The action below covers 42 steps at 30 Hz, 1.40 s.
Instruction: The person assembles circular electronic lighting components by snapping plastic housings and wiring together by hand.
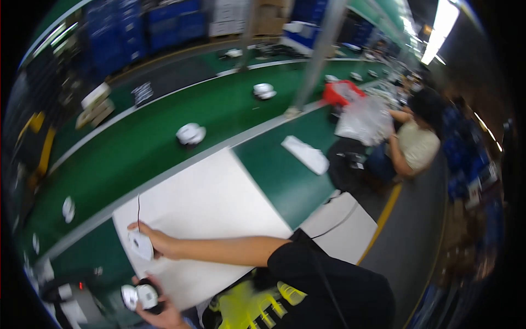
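My right hand [160,241] reaches out over the white board, its fingers closed around the edge of a white rounded plastic part [141,245]. A thin dark cable [138,207] runs up from that part. Lower down, near the board's front left edge, my left hand [169,313] grips a round white-and-black plastic device [147,296], its fingers wrapped about the black rim. The two pieces are apart from each other. Motion blur hides their finer details.
Beyond the white board [213,192], a green conveyor belt [148,123] carries several white pieces, including one white housing [190,134]. A white sheet-like piece [306,154] lies to the right. A co-worker [413,142] sits there beside a clear plastic bag [364,122]. A metal post [318,60] rises past the belt.
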Motion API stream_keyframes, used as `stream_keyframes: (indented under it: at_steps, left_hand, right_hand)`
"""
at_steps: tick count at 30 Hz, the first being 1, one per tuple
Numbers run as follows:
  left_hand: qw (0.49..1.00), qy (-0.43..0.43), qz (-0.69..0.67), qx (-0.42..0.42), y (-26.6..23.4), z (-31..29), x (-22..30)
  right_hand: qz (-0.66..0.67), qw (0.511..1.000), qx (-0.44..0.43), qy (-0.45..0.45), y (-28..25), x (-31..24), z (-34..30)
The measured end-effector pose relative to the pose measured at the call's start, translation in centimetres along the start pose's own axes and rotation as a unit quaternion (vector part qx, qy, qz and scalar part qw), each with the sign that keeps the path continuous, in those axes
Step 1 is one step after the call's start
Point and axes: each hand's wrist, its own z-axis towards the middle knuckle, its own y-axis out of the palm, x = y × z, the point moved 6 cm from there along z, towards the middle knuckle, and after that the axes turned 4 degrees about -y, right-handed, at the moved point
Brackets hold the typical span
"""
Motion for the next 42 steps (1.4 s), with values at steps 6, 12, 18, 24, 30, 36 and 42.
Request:
stream_keyframes:
  at_steps: [6, 12, 18, 24, 30, 36, 42]
  left_hand:
    - [0.997, -0.06, -0.037, 0.011, 2.5, -2.9, -4.9]
    - [0.985, 0.086, 0.148, 0.009, 3.3, -6.7, 0.7]
    - [0.991, 0.112, -0.031, 0.061, 2.8, -3.1, 3.9]
    - [0.987, 0.13, -0.054, 0.073, 3.3, 2.9, 5.4]
    - [0.991, 0.053, -0.099, 0.077, 3.7, 10.7, 5.8]
    - [0.995, 0.075, -0.063, 0.0, 3.6, 7.5, 3.6]
    - [0.998, 0.047, 0.027, -0.045, 2.9, -0.8, 2.4]
  right_hand:
    - [0.046, 0.998, 0.015, 0.048, -0.4, 6.3, 9.6]
    - [0.187, 0.979, -0.01, 0.079, 6.7, 4.4, 1.7]
    - [0.218, 0.963, -0.111, 0.116, 8.0, 7.3, 5.0]
    - [0.104, 0.995, 0.006, 0.013, 3.4, 1.7, 1.8]
    - [0.028, 0.995, 0.027, -0.089, 4.5, -5.2, -4.7]
    - [0.078, 0.992, 0.069, -0.069, 3.3, -3.8, -4.0]
    - [0.118, 0.987, 0.014, 0.103, 4.5, 4.3, 4.3]
